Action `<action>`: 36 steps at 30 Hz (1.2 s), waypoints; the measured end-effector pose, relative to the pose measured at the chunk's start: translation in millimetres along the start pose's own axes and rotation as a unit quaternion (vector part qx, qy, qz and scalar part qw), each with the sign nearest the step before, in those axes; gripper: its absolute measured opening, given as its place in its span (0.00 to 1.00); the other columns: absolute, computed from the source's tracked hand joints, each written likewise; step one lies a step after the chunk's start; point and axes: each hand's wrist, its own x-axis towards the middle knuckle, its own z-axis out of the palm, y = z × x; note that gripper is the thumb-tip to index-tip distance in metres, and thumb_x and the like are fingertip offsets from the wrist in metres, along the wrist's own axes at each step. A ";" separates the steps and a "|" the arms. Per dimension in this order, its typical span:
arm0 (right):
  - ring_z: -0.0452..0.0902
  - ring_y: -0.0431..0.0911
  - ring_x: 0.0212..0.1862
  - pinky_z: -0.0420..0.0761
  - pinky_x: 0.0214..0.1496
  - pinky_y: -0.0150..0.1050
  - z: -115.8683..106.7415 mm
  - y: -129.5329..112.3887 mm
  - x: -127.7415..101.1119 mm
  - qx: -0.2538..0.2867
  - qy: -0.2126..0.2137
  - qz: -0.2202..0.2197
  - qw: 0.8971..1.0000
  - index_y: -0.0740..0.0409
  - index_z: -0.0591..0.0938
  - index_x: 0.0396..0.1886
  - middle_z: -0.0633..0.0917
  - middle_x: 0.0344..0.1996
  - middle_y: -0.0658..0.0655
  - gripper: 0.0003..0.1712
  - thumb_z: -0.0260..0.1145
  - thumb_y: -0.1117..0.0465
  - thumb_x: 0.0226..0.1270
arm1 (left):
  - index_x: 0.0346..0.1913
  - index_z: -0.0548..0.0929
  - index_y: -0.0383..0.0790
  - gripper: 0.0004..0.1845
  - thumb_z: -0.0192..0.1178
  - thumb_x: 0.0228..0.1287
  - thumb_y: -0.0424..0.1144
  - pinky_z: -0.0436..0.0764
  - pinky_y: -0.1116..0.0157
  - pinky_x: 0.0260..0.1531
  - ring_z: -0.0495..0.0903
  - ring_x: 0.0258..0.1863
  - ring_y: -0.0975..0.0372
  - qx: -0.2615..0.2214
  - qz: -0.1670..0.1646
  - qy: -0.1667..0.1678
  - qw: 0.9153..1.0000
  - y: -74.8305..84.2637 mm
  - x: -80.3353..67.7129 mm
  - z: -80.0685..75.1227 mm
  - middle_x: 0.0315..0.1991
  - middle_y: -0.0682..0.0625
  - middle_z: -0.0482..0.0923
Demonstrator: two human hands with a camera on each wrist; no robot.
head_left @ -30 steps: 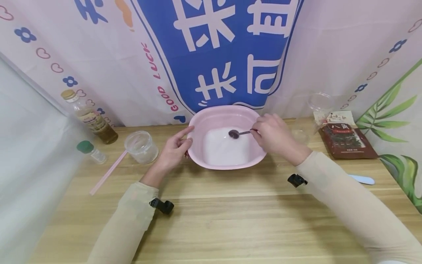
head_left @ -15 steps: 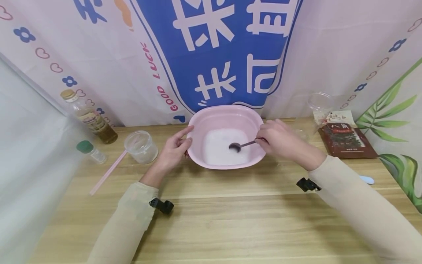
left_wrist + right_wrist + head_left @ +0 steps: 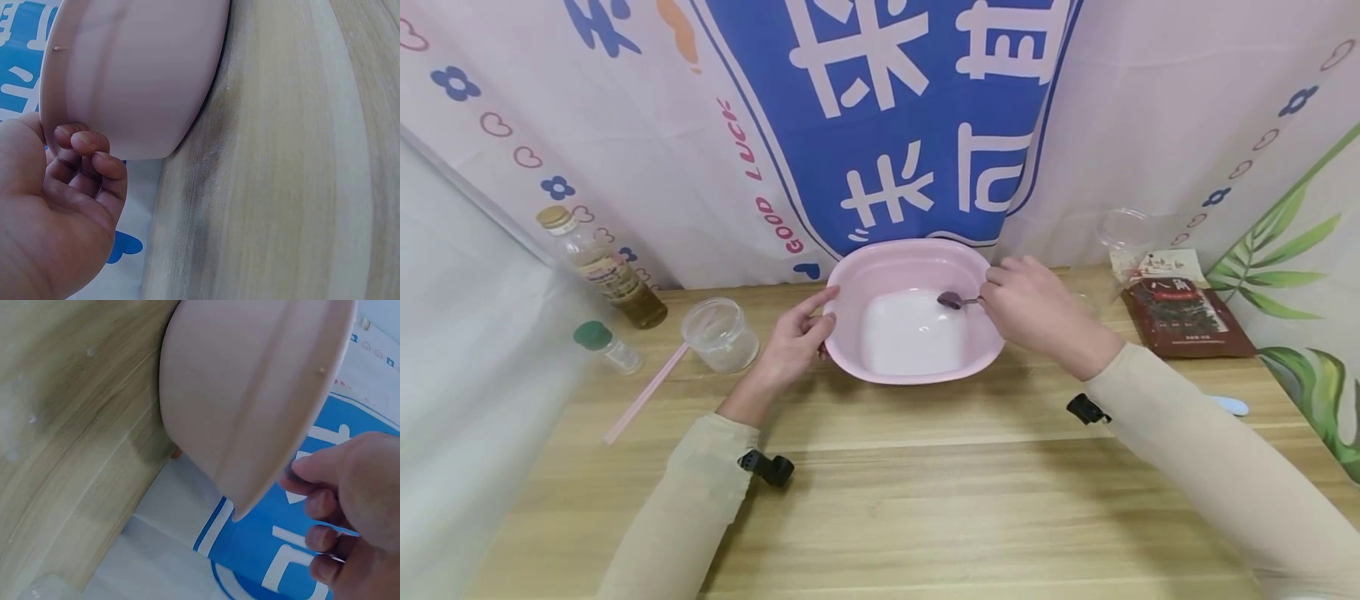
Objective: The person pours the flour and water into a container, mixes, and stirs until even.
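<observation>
A pink plastic basin stands on the wooden table against the back curtain, with white contents spread across its bottom. My left hand holds its left rim; in the left wrist view, fingers curl beneath the rim on the outside. Over the basin's right side, my right hand pinches the handle of a dark spoon. The spoon's bowl is over the white contents, toward the back right. In the right wrist view the basin wall hides the bowl of the spoon.
Left of the basin are a clear tub, a pink stick, an oil bottle and a small green-capped bottle. At right lie a brown packet, a clear plastic cup and a light-blue handle.
The spoon dipped toward the front and right of the white contents, then moved back and up to the basin's right rear. My left hand stayed on the rim.
</observation>
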 end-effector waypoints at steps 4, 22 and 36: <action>0.75 0.56 0.35 0.72 0.38 0.46 0.1 -2.9 3.1 0.005 -0.030 -0.003 1.000 0.64 0.89 0.31 0.85 0.28 0.57 0.07 0.70 0.67 0.70 | 0.82 0.70 0.43 0.28 0.53 0.85 0.38 0.79 0.64 0.27 0.79 0.26 0.52 0.007 -0.001 -0.002 1.000 -0.6 0.3 -0.4 0.25 0.52 0.79; 0.73 0.53 0.32 0.70 0.34 0.45 5.1 -0.3 -56.1 0.106 0.187 -0.049 0.975 0.65 0.89 0.33 0.83 0.26 0.56 0.03 0.77 0.69 0.61 | 0.82 0.69 0.43 0.28 0.53 0.85 0.37 0.79 0.64 0.27 0.79 0.26 0.53 -0.004 -0.003 0.000 1.000 1.2 -0.9 0.3 0.26 0.51 0.81; 0.76 0.57 0.30 0.75 0.30 0.48 2.6 -2.2 -81.9 0.030 0.329 -0.129 0.935 0.71 0.90 0.40 0.85 0.26 0.61 0.16 0.61 0.65 0.84 | 0.83 0.69 0.43 0.28 0.53 0.85 0.38 0.80 0.65 0.27 0.77 0.25 0.61 0.000 -0.005 -0.001 1.000 -0.2 0.5 -0.9 0.26 0.52 0.81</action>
